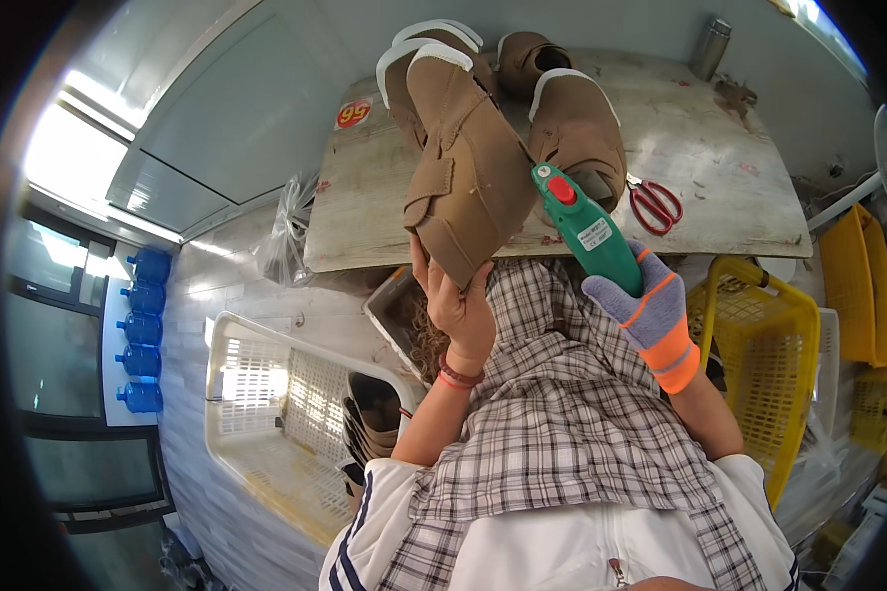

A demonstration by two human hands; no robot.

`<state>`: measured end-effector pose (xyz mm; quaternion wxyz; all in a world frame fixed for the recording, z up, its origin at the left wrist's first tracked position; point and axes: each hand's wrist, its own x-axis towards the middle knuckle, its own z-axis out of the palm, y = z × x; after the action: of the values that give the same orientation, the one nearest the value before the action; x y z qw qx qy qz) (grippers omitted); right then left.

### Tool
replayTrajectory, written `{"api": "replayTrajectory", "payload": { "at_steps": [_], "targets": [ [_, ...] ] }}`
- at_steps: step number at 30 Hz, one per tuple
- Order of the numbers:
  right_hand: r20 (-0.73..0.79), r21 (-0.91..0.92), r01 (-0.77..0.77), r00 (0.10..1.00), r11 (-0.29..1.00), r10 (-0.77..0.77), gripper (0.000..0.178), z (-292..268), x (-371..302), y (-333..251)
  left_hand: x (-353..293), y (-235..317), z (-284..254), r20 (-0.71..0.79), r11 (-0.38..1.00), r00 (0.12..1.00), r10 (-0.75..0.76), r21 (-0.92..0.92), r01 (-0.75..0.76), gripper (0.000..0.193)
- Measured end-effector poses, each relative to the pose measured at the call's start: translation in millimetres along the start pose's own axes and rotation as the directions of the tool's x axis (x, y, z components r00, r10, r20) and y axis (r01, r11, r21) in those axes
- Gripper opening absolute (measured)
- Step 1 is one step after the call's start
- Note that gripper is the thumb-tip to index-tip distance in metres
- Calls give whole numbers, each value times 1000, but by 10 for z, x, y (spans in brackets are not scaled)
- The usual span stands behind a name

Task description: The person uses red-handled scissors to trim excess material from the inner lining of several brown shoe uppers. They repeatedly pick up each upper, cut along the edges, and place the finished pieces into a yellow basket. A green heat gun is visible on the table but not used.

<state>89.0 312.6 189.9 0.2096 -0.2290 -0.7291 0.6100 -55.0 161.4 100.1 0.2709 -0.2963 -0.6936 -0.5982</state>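
Observation:
My bare left hand (460,313) grips the heel end of a brown shoe upper (483,187), which is held up with its white-edged toe pointing away from me. In my gloved right hand (650,305) is a green handheld electric tool (596,241) with a red switch. Its thin dark tip meets or nearly meets the right edge of the upper; exact contact I cannot tell. Behind lie more brown uppers, one (577,123) just right of the held piece and another (530,61) at the back. Red-handled scissors (653,205) rest to the right of the tool.
The worn wooden table (719,187) carries a metal flask (712,49) at its far right. A white basket (296,414) with brown pieces stands at my left, a yellow basket (759,364) at my right. A box of brown scraps (419,330) sits below the table edge.

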Motion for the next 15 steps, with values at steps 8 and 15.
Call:
{"api": "replayTrajectory", "payload": {
  "at_steps": [8, 15],
  "targets": [
    [7, 31, -35, 999, 999, 35, 49, -50, 95, -121, -24, 42, -101, 87, 952, 968, 235, 178, -248, 27],
    [19, 173, -56, 998, 983, 53, 44, -109, 206, -160, -120, 65, -277, 207, 934, 942, 265, 186, -304, 22]
  ]
}}
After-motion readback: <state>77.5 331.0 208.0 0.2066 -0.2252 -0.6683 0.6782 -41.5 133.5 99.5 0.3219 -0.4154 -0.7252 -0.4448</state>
